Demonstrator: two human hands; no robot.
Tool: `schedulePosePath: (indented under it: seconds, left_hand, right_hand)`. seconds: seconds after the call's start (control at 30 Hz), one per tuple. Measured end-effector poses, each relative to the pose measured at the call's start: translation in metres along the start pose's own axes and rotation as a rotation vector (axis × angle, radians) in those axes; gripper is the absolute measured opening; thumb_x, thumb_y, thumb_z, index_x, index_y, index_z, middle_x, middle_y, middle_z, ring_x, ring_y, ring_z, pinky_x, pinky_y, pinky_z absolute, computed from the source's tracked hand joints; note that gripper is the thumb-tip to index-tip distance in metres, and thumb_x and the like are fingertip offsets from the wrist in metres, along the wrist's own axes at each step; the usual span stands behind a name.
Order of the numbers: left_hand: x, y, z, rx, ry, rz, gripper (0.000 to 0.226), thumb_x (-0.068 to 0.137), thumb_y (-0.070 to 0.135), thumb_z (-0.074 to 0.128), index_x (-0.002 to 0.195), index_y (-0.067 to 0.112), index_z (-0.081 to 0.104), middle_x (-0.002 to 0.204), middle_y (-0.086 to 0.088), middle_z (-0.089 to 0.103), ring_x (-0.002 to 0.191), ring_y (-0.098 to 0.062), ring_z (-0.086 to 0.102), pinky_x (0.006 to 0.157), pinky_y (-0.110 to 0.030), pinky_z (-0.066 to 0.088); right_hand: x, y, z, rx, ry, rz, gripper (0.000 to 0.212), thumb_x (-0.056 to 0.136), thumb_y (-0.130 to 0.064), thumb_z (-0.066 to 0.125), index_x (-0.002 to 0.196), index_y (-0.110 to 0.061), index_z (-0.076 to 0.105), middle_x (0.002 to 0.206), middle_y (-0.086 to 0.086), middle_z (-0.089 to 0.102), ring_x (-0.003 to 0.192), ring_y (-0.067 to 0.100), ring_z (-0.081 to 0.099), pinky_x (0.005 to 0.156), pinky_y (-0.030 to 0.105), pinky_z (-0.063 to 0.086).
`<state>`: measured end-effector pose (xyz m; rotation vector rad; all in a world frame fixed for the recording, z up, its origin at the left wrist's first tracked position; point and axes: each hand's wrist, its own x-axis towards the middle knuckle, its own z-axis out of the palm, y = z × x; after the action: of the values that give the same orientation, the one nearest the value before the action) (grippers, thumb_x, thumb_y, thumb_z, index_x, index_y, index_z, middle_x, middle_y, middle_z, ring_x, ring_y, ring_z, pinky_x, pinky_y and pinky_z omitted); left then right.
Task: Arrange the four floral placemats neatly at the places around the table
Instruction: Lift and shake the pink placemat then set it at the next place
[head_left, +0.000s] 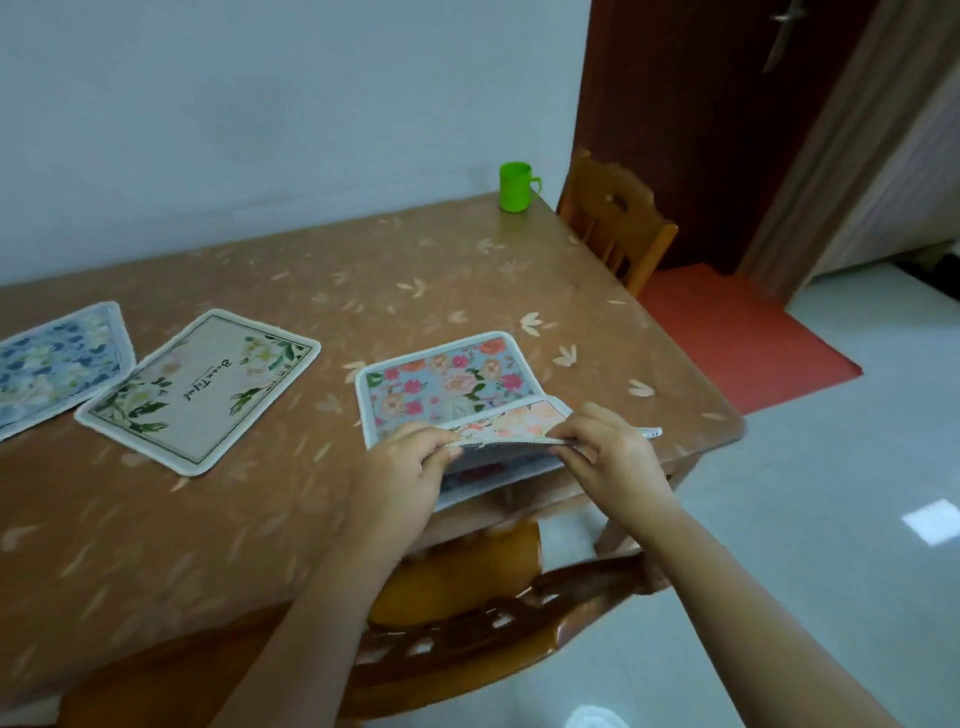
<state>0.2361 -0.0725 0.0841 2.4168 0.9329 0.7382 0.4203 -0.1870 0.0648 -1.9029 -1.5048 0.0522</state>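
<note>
Both hands pinch the near edge of a peach-flowered placemat (511, 423), the left hand (410, 462) at its left corner and the right hand (605, 449) at its right, thumbs on top and fingers curled beneath. That two-corner hold keeps the mat taut and raised, probably to peel it off the pink-and-blue floral placemat (436, 382) lying under it, right of centre near the table's front edge. Left of centre, a cream placemat with lettering (200, 389) rests askew, just overlapping a blue floral placemat (57, 358) at the left edge of the frame; neither looks squared to a seat yet. A green cup (517, 187) stands at the table's (363, 280) far corner, well clear. Wooden chairs at lower centre and upper right mark likely places.
</note>
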Motion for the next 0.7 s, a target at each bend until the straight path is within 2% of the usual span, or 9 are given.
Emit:
schedulePosePath:
  seconds: [0.03, 0.17, 0.27, 0.33, 0.4, 0.47, 0.6, 0.7]
  left_hand:
    - [0.002, 0.014, 0.014, -0.003, -0.003, -0.001, 0.007, 0.082, 0.007, 0.065, 0.086, 0.009, 0.070, 0.088, -0.002, 0.068, 0.080, -0.016, 0.058, 0.070, -0.012, 0.035]
    - [0.012, 0.072, 0.075, -0.056, -0.034, -0.002, 0.009, 0.081, 0.008, 0.066, 0.089, 0.008, 0.071, 0.094, -0.003, 0.069, 0.086, -0.016, 0.057, 0.076, -0.013, 0.034]
    - [0.016, 0.107, 0.113, -0.112, -0.085, 0.017, 0.009, 0.081, 0.007, 0.066, 0.088, 0.008, 0.071, 0.095, -0.003, 0.068, 0.088, -0.013, 0.055, 0.076, -0.009, 0.031]
    - [0.017, 0.126, 0.134, -0.127, -0.118, 0.032, 0.010, 0.080, 0.007, 0.067, 0.089, 0.008, 0.071, 0.096, -0.004, 0.069, 0.089, -0.016, 0.057, 0.078, -0.014, 0.035]
    - [0.021, 0.141, 0.153, -0.127, -0.157, 0.054, 0.009, 0.080, 0.007, 0.067, 0.088, 0.009, 0.071, 0.095, -0.004, 0.069, 0.089, -0.019, 0.059, 0.077, -0.019, 0.039]
    - [0.025, 0.155, 0.169, -0.127, -0.188, 0.083, 0.008, 0.080, 0.007, 0.066, 0.086, 0.010, 0.071, 0.092, -0.003, 0.068, 0.087, -0.017, 0.058, 0.074, -0.018, 0.037]
    - [0.038, 0.177, 0.201, -0.127, -0.224, 0.096, 0.008, 0.080, 0.007, 0.066, 0.085, 0.010, 0.071, 0.094, -0.002, 0.068, 0.090, -0.018, 0.057, 0.077, -0.020, 0.037]
    - [0.050, 0.192, 0.226, -0.121, -0.231, 0.066, 0.007, 0.080, 0.008, 0.066, 0.084, 0.012, 0.071, 0.093, 0.000, 0.068, 0.090, -0.019, 0.058, 0.078, -0.030, 0.043]
  right_hand:
    - [-0.007, 0.013, -0.013, -0.017, 0.007, 0.020, 0.011, 0.073, -0.001, 0.070, 0.081, -0.006, 0.066, 0.080, 0.010, 0.064, 0.079, 0.023, 0.060, 0.067, 0.015, 0.038]
    - [-0.038, 0.067, -0.065, -0.006, 0.044, 0.112, 0.009, 0.073, 0.002, 0.069, 0.079, -0.004, 0.066, 0.079, 0.012, 0.063, 0.079, 0.028, 0.060, 0.068, 0.029, 0.046]
    - [-0.061, 0.100, -0.099, 0.004, 0.072, 0.173, 0.006, 0.075, 0.000, 0.068, 0.078, -0.004, 0.066, 0.080, 0.011, 0.064, 0.085, 0.029, 0.061, 0.072, 0.039, 0.050]
    - [-0.076, 0.118, -0.115, -0.014, 0.079, 0.213, 0.004, 0.076, -0.001, 0.067, 0.079, -0.004, 0.066, 0.083, 0.010, 0.065, 0.086, 0.029, 0.061, 0.072, 0.042, 0.051]
    - [-0.089, 0.135, -0.126, -0.024, 0.083, 0.257, 0.003, 0.078, -0.002, 0.066, 0.080, -0.005, 0.066, 0.083, 0.009, 0.065, 0.083, 0.027, 0.060, 0.070, 0.041, 0.050]
    - [-0.098, 0.151, -0.135, -0.022, 0.088, 0.302, 0.003, 0.079, -0.003, 0.064, 0.080, -0.005, 0.066, 0.082, 0.006, 0.063, 0.081, 0.025, 0.059, 0.069, 0.039, 0.049]
    - [-0.107, 0.182, -0.148, -0.011, 0.127, 0.388, 0.001, 0.080, -0.005, 0.064, 0.080, -0.006, 0.065, 0.080, -0.003, 0.058, 0.081, 0.021, 0.058, 0.066, 0.023, 0.041]
    - [-0.108, 0.207, -0.158, -0.011, 0.128, 0.432, 0.003, 0.080, -0.005, 0.064, 0.082, -0.005, 0.067, 0.084, 0.005, 0.064, 0.083, 0.023, 0.059, 0.067, 0.022, 0.039]
